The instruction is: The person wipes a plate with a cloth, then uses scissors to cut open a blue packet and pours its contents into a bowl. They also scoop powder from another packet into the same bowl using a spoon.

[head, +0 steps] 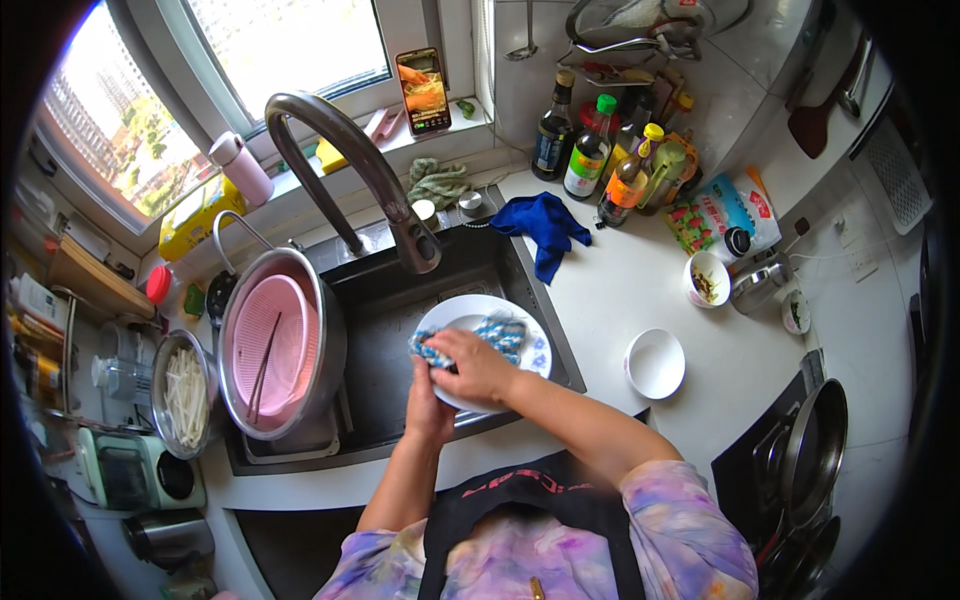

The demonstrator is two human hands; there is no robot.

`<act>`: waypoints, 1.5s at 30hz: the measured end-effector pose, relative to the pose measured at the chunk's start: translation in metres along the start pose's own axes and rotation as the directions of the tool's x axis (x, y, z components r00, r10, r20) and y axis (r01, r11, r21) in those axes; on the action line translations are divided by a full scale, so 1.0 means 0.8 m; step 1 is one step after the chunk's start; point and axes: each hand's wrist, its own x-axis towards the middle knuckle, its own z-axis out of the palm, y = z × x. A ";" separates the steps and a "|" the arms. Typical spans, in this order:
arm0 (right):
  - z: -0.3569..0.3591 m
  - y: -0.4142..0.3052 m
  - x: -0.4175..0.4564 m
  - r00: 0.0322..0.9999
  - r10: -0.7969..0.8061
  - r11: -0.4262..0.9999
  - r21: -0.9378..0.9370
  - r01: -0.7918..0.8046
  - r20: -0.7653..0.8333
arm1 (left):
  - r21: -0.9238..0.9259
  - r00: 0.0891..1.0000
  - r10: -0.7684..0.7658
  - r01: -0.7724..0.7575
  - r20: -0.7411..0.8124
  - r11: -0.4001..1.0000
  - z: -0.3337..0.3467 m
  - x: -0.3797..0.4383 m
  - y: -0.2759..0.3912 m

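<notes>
A white plate [537, 339] with blue flowers is tilted over the dark sink basin [379, 322]. My left hand [430, 405] grips its near left rim, with the thumb on top. Bunched under my right hand [474, 366] is a blue-and-white striped knitted dishcloth [501, 337], which I hold against the plate near its left edge. Part of the cloth spreads over the plate's middle. The fingers of my right hand hide some of the cloth and the rim. Above the basin arches the metal faucet [319, 131].
Left of the basin, a metal bowl [334, 352] holds a pink colander [251, 337] with chopsticks. Beyond it stands a bowl of pale strips [185, 394]. At right are a blue cloth [546, 221], an empty white bowl [654, 364], sauce bottles [587, 165] and a frying pan [814, 457].
</notes>
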 end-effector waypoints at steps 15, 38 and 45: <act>-0.074 0.001 -0.017 0.780 0.625 0.442 0.840 -0.315 -0.036 | 0.588 0.939 0.249 -0.066 -0.236 0.806 -0.057 0.046 0.037; -0.010 -0.028 -0.012 1.000 0.020 0.985 -0.168 -0.021 -0.012 | 0.790 0.771 0.602 -0.494 0.205 0.364 -0.014 -0.005 0.021; -0.031 0.073 -0.002 0.807 0.584 0.538 0.704 -0.463 0.085 | 0.740 0.798 0.575 -0.496 0.182 0.454 -0.004 -0.017 0.029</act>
